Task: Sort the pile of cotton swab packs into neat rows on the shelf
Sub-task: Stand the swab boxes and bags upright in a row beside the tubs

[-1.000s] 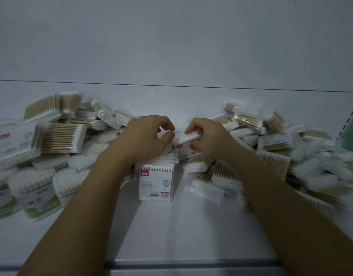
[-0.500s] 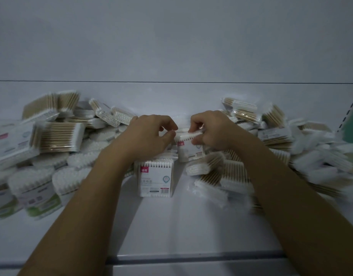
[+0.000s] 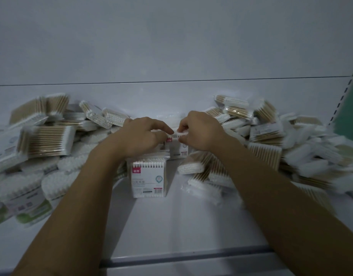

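Both grips pinch the top edge of one upright pack (image 3: 177, 147): the left grip (image 3: 139, 136) holds its left corner between thumb and forefinger, and the right grip (image 3: 201, 132) holds its right corner, fingers curled over the row of white swab tips. The pack stands on the shelf (image 3: 171, 226) between the two heaps. Its base is hidden behind the front pack (image 3: 147, 176), which stands upright just nearer the person. The front pack is a clear bag filled with white-tipped swabs; it has a red tag and a label whose print is too small to read.

Left of the grips lies the left heap (image 3: 48, 140): clear bags of wooden-stick swabs, thrown at all angles and overlapping. Nearer the person on that side stand round tubs (image 3: 20, 192), packed with white swab heads and wearing green-and-white labels; the frame edge cuts them off.

Right of the grips, the right heap (image 3: 265, 154) holds the same bagged swabs, some flat, some tilted. Its far side is smeared by blur, so single packs there cannot be told apart. The right forearm covers part of it. Beyond stands a green panel (image 3: 348, 112), cut off at the edge.
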The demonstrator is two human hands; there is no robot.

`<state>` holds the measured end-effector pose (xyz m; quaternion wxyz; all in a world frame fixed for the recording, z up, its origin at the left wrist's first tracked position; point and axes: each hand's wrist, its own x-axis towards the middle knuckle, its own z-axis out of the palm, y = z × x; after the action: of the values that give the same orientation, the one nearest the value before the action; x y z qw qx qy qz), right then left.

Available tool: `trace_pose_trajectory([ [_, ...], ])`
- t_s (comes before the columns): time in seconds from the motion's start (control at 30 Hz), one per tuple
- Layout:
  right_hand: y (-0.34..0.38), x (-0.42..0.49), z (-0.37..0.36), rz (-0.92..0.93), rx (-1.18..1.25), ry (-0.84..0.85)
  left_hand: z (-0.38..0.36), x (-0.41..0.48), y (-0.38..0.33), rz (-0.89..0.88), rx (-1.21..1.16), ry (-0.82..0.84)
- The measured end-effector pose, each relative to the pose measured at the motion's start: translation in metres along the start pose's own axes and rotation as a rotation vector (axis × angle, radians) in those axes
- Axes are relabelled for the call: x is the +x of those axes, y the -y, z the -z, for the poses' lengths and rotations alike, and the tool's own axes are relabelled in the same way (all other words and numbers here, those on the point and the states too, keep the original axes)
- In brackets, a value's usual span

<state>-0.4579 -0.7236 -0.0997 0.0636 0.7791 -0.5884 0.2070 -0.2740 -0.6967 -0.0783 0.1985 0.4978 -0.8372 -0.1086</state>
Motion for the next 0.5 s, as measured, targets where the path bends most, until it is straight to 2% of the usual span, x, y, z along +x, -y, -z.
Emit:
trace_pose_trajectory([
  [0.1,0.005,0.0,-0.001,0.028,-0.059,0.045,-0.001,0.002,-0.003,0.032,0.105,0.069],
  [0.17,0.004,-0.004,0.009,0.043,-0.074,0.173,-0.001,0.005,-0.006,0.039,0.168,0.073],
  [0.23,0.001,-0.014,0.031,0.05,-0.025,0.269,0.0,0.008,-0.009,0.03,0.212,0.058],
  [0.33,-0.004,-0.028,0.06,0.024,0.042,0.301,-0.001,0.006,-0.011,0.013,0.243,0.059],
  [0.5,0.012,-0.031,0.043,-0.003,-0.157,0.566,-0.005,-0.003,-0.011,-0.104,0.196,0.022],
])
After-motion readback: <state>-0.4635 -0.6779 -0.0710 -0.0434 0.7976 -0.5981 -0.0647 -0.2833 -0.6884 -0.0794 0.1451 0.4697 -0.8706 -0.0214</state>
